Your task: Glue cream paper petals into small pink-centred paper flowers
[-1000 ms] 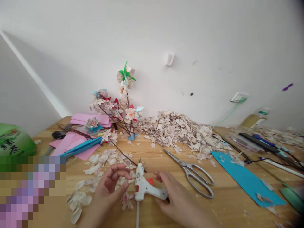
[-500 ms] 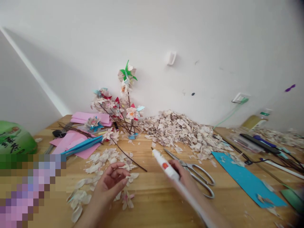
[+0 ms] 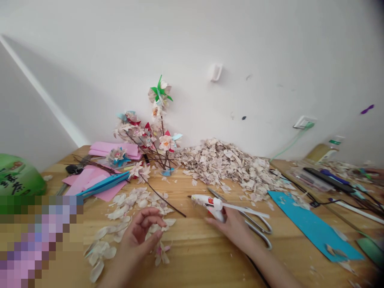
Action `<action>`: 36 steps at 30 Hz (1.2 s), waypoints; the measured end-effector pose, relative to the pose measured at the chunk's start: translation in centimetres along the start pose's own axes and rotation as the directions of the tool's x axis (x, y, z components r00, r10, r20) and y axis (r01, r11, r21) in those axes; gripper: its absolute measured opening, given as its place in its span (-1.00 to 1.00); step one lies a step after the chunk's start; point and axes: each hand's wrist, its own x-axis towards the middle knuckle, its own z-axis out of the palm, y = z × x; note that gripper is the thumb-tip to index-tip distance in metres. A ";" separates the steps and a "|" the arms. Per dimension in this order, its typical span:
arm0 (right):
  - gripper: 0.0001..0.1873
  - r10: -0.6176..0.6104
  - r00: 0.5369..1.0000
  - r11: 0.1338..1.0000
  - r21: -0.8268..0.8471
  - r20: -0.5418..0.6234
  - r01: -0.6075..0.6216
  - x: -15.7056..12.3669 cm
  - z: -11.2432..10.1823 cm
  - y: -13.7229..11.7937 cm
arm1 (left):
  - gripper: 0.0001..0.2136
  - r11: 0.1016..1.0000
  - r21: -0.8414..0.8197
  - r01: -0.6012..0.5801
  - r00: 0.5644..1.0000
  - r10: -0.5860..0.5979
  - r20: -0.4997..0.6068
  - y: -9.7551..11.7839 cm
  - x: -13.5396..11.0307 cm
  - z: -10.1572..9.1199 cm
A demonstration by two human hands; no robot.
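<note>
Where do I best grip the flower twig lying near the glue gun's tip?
Likely best by the twig's bare end, from the near side with the left hand: it is slim, points toward the person and sticks out past the loose petals; the flower at the far end looks crushable.

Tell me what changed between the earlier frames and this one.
The glue gun, earlier pointing forward, has moved right and now points left, partly in front of the scissors. The right hand, now holding it, has shifted forward. The left hand, flower stem and scissors stayed about where they were.
</note>
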 end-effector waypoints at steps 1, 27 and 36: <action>-0.61 0.032 0.998 0.997 -0.068 -0.045 -0.035 -0.5 -0.5 -0.1 | -0.72 1.000 0.012 -0.013 1.000 0.013 0.002 0.0 0.0 0.0; -0.64 -0.042 0.831 -0.007 0.831 0.555 -0.556 -4.5 3.3 -10.9 | -0.62 0.939 -0.247 0.239 0.948 -0.170 0.268 -1.4 -0.9 -0.1; -0.52 0.042 0.894 0.187 0.876 0.445 -0.445 -4.4 4.7 -11.0 | -0.68 0.969 -0.092 0.228 0.973 -0.224 0.054 0.5 -1.0 0.9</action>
